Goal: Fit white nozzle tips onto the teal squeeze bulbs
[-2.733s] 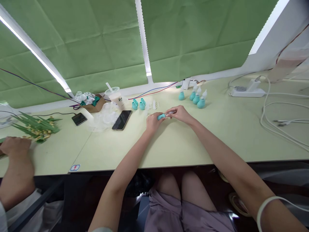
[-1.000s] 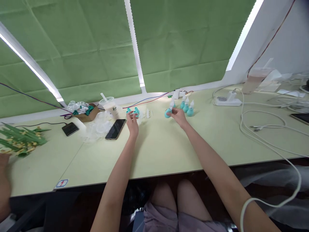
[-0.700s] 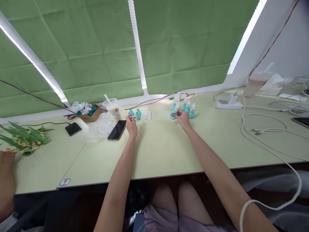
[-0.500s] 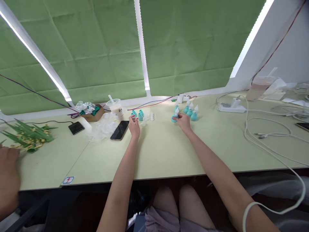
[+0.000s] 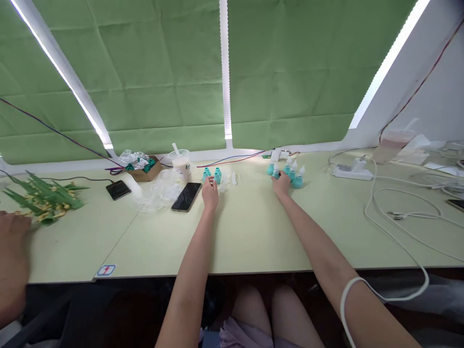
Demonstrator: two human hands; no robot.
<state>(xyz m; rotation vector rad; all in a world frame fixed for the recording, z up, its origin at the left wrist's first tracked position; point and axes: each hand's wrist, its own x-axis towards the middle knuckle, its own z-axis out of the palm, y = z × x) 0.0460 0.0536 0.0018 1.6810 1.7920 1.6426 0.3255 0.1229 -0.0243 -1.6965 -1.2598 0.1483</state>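
My right hand (image 5: 281,184) is closed round a small teal bulb with a white pointed tip (image 5: 276,170), low over the table, and my fingers hide part of it. Beside it stand several similar teal bulbs (image 5: 297,182) with white tips pointing up. My left hand (image 5: 210,191) reaches to a cluster of teal bulbs (image 5: 218,175) without tips; its bent fingers look slightly apart, and whether they touch one is unclear. Just right of that hand, small white pointed tips (image 5: 234,179) are set out on the table.
A phone (image 5: 186,197), crumpled clear plastic (image 5: 157,193) and a drink cup (image 5: 181,166) are left of my left hand. Farther left are a cardboard box (image 5: 145,171), green artificial plants (image 5: 45,200) and another person's hand (image 5: 12,241). A power strip (image 5: 352,173) and white cables (image 5: 406,241) occupy the right.
My right hand has carried the tipped bulb rightward and back, close against the standing group. The left hand's fingers have come nearer the untipped bulbs. The view has shifted slightly.
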